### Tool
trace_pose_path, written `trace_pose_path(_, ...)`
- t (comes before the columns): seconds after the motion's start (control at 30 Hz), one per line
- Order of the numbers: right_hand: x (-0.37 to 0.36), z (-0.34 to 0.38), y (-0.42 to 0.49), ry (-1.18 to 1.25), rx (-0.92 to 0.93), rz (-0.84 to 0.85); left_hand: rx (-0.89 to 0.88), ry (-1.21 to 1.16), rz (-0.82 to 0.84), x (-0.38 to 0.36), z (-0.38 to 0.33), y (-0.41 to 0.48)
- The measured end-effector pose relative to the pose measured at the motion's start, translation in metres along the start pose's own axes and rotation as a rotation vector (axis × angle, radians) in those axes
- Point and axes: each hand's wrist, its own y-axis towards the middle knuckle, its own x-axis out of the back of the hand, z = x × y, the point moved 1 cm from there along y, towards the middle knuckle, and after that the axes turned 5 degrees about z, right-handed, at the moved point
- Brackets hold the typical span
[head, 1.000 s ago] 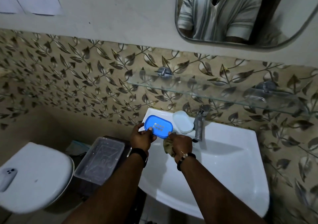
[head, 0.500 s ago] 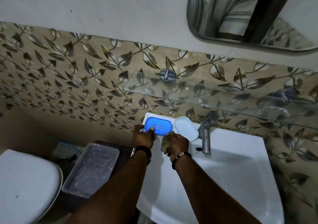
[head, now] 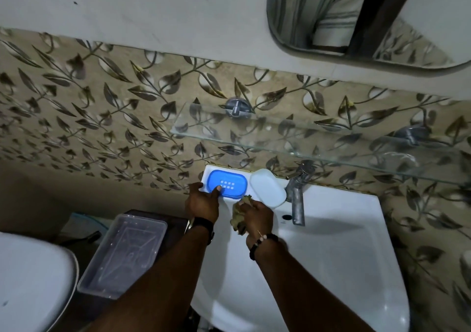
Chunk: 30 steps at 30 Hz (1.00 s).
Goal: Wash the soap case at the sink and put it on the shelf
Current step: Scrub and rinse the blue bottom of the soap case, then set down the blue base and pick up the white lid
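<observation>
The blue soap case (head: 227, 184), with a grid of small holes in its floor, lies on the back left corner of the white sink (head: 331, 255). My left hand (head: 202, 200) grips its near left edge, thumb on the inside. Its pale lid (head: 267, 187) lies beside it on the right, next to the metal tap (head: 297, 196). My right hand (head: 254, 217) is closed around a greenish-brown scrub pad (head: 240, 210) just in front of the case. The glass shelf (head: 305, 140) is fixed to the tiled wall above the sink.
A mirror (head: 369, 17) hangs above the shelf. Left of the sink a clear plastic box (head: 122, 252) sits on a dark stand, and a white toilet lid (head: 33, 288) fills the lower left corner.
The case has gone from being held over the basin to resting on the sink's back left corner. My right hand has come off it and still holds the scrub pad.
</observation>
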Motion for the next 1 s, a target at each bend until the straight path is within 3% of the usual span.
trace_pose_path(0.17,0.065,-0.041,-0.030,0.210,-0.087,0.035,-0.044,-0.005,0.003,-0.003,0.010,-0.032)
trace_pose_path(0.27,0.122,-0.052,-0.037,0.193,-0.098,-0.261,-0.058,0.106,-0.023,-0.013,0.013,-0.056)
trace_pose_path(0.33,0.154,-0.042,-0.034,0.218,-0.015,-0.419,-0.067,0.068,0.019,-0.024,0.012,-0.070)
trace_pose_path(0.53,0.205,0.033,-0.004,0.500,0.326,-0.511,-0.031,0.021,0.189,-0.056,-0.015,-0.089)
trace_pose_path(0.6,0.215,0.054,0.022,0.406,0.323,-0.536,-0.010,0.013,0.237,-0.065,-0.025,-0.090)
trace_pose_path(0.77,0.240,0.079,0.063,0.254,0.295,-0.387,0.001,0.068,0.276,-0.078,-0.036,-0.088)
trace_pose_path(0.87,0.250,0.078,0.063,-0.230,0.345,-0.459,0.066,0.028,0.278,-0.083,-0.038,-0.086)
trace_pose_path(1.0,0.254,0.059,0.053,-0.730,0.597,-0.583,0.117,-0.011,0.283,-0.087,-0.037,-0.083)
